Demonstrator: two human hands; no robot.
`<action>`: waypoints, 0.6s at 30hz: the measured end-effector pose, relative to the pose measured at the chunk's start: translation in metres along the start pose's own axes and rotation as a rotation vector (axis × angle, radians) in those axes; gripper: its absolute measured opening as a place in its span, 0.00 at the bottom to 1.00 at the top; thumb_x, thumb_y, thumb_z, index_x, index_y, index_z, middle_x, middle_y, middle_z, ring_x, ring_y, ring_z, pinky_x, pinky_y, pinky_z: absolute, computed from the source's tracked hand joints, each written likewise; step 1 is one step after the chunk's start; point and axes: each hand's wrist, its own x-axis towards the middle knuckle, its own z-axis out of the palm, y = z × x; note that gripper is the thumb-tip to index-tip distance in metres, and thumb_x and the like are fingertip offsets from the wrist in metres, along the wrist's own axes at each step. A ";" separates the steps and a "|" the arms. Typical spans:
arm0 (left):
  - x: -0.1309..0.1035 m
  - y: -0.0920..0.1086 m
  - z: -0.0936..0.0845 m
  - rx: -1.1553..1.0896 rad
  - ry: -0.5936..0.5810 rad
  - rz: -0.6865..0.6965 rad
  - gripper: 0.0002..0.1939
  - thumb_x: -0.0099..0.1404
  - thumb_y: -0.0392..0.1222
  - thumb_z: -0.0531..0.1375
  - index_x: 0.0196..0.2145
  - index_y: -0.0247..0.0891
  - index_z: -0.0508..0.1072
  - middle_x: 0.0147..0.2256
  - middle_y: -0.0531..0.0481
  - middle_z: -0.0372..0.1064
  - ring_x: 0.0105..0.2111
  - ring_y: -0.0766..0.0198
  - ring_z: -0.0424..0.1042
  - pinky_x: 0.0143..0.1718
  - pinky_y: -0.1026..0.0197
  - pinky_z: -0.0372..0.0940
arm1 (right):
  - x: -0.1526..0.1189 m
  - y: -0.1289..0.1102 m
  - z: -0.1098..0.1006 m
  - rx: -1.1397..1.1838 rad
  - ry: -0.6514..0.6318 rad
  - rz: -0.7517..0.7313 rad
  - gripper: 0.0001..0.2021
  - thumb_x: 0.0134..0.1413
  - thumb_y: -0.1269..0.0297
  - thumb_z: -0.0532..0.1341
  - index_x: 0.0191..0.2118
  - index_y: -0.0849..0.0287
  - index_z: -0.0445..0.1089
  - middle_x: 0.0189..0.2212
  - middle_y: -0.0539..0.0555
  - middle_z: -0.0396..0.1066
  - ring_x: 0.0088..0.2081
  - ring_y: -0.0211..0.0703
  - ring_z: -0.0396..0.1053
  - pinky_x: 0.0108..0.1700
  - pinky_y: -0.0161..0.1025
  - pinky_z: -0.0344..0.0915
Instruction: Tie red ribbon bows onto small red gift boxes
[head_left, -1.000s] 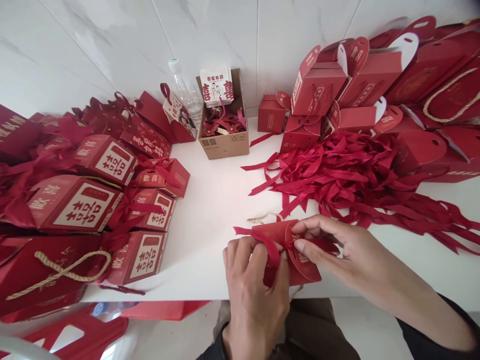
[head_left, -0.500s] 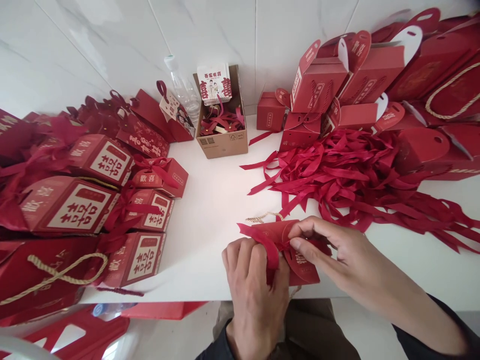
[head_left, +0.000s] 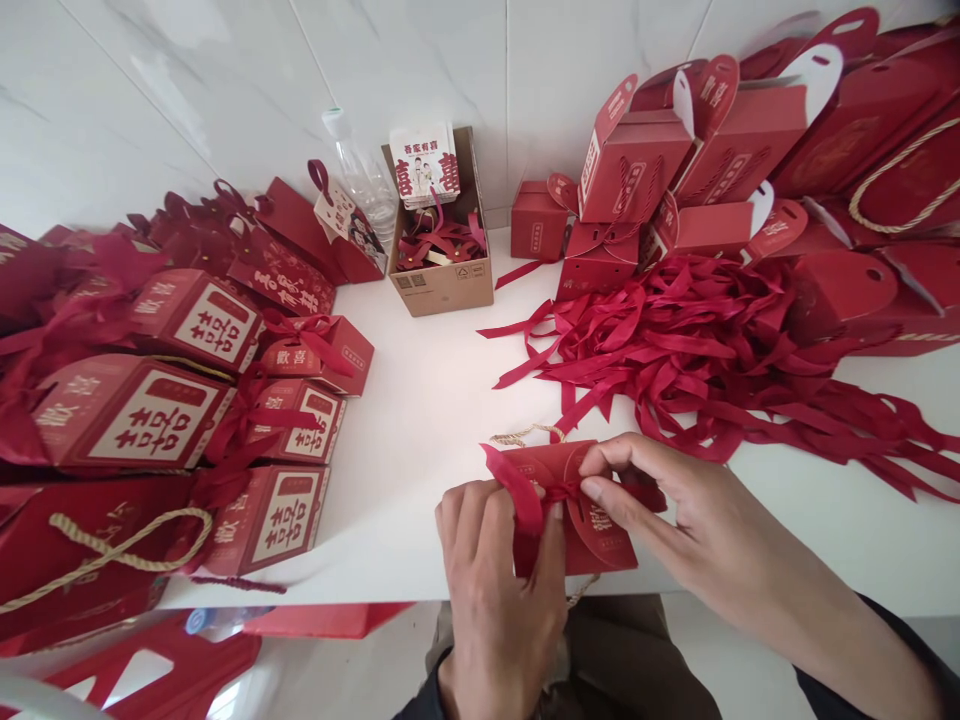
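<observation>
A small red gift box (head_left: 600, 545) lies at the table's front edge, with twisted gold cord showing behind it and at its front. Red ribbon (head_left: 519, 490) crosses its top and meets in a knot near the middle. On the left side of the box, my left hand (head_left: 499, 570) is closed on the ribbon, thumb and fingers pinching close to the knot. My right hand (head_left: 652, 500) pinches the ribbon just right of the knot with thumb and forefinger.
A heap of loose red ribbons (head_left: 675, 340) spreads behind my right hand. Red boxes (head_left: 637, 180) are stacked at the back right. Finished-looking boxes with bows (head_left: 289, 515) crowd the left. A cardboard box (head_left: 442, 288) and a clear bottle (head_left: 360, 170) stand by the wall.
My left hand has shifted slightly left, and its thumb now shows beside the knot. More of the box top is visible. My right hand has hardly moved.
</observation>
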 end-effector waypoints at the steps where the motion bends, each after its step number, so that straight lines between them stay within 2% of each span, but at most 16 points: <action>1: -0.001 -0.001 -0.002 0.003 -0.014 -0.004 0.09 0.69 0.29 0.63 0.37 0.41 0.68 0.35 0.51 0.69 0.37 0.60 0.64 0.39 0.58 0.63 | 0.000 0.001 0.000 -0.001 0.005 -0.001 0.08 0.70 0.54 0.59 0.41 0.49 0.71 0.38 0.49 0.80 0.35 0.43 0.77 0.34 0.37 0.70; 5: -0.003 -0.004 -0.011 -0.020 -0.057 -0.021 0.08 0.71 0.29 0.61 0.42 0.41 0.72 0.41 0.49 0.71 0.41 0.62 0.70 0.42 0.61 0.67 | 0.000 0.002 0.001 -0.009 -0.013 0.000 0.05 0.68 0.57 0.61 0.42 0.48 0.74 0.41 0.49 0.81 0.38 0.43 0.79 0.37 0.38 0.72; 11: -0.008 -0.010 -0.016 -0.036 -0.085 0.008 0.13 0.73 0.29 0.58 0.50 0.42 0.72 0.47 0.48 0.75 0.49 0.61 0.74 0.50 0.61 0.70 | 0.001 0.000 0.002 -0.013 -0.042 0.007 0.07 0.69 0.58 0.59 0.40 0.49 0.73 0.39 0.48 0.81 0.33 0.39 0.77 0.27 0.35 0.66; 18: -0.011 -0.012 -0.019 -0.027 -0.056 -0.008 0.15 0.71 0.28 0.58 0.50 0.44 0.72 0.42 0.49 0.75 0.43 0.62 0.76 0.45 0.60 0.73 | 0.000 -0.006 0.001 -0.046 -0.020 0.025 0.08 0.67 0.58 0.58 0.38 0.50 0.73 0.36 0.50 0.81 0.29 0.40 0.76 0.23 0.36 0.64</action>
